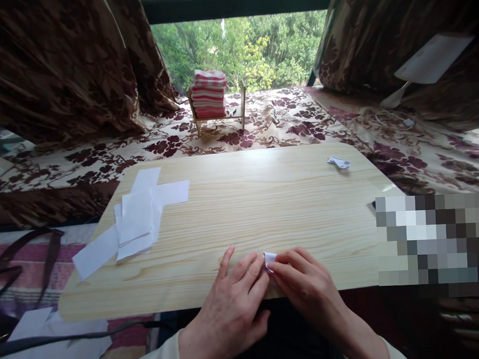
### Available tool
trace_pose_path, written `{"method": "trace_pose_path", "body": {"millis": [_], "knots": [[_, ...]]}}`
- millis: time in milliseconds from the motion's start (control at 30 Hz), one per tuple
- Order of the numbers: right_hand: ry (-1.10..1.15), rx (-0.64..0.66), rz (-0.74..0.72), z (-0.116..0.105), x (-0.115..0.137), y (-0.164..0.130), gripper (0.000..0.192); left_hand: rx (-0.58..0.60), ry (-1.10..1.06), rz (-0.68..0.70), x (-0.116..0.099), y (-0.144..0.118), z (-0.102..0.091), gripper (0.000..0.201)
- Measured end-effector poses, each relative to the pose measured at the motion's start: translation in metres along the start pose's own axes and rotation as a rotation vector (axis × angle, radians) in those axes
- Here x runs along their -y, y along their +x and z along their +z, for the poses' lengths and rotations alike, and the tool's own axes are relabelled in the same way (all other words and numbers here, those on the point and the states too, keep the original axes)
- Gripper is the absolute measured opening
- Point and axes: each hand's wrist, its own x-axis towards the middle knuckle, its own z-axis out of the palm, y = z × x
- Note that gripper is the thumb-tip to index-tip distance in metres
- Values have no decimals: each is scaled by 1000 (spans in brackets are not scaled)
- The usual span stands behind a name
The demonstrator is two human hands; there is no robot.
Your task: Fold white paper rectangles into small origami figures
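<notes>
2 hands are working at the near edge of the wooden table (240,200), meeting over 1 small piece of white paper (269,259). Left hand (232,301) is lying flat on the tabletop with fingers extended and slightly spread, fingertips pressing beside and against the paper. Right hand (307,285) is curling its fingers down over the paper, index and thumb appearing to be pinching its right side; only 1 small white corner is showing between the 2 hands, the rest being hidden under the fingers.

Loose white paper strips (136,218) are lying in an overlapping pile on the left part of the table, well apart from the hands. 1 small folded paper shape (338,162) is sitting near the far right corner. Beyond the table, a little wooden rack (216,114) is holding a stack of red-and-white folded cloth (208,92) by the window. More white sheets (52,341) are lying on the floor at lower left.

Risk, as judged: the paper is sitting very close to the table edge, so a slip of the pinching fingers could be sending it off into the lap; uneven pressure from the flat left fingers could be skewing a crease or tearing so small a piece
</notes>
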Motion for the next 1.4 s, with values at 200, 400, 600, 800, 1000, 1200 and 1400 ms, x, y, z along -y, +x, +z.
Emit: {"method": "trace_pose_path", "body": {"millis": [200, 400, 600, 800, 1000, 1200, 1400], "knots": [[-19, 31, 0, 2, 0, 3, 15, -172, -3, -24, -3, -8, 2, 39], [-38, 34, -19, 3, 2, 7, 14, -197, -5, -26, -3, -11, 2, 37], [-76, 50, -39, 5, 5, 12, 18, -160, 8, -19, -2, -12, 2, 39], [-99, 50, -60, 7, 6, 13, 20, -164, 0, -35, -2, -12, 1, 39], [-118, 67, -61, 6, 7, 11, 20, -153, -7, -47, -2, -12, -1, 38], [-98, 59, -74, 8, 8, 12, 22, -138, -22, -59, -1, -16, 3, 41], [-99, 77, -90, 7, 9, 8, 19, -137, -25, -66, -2, -18, 3, 42]]}}
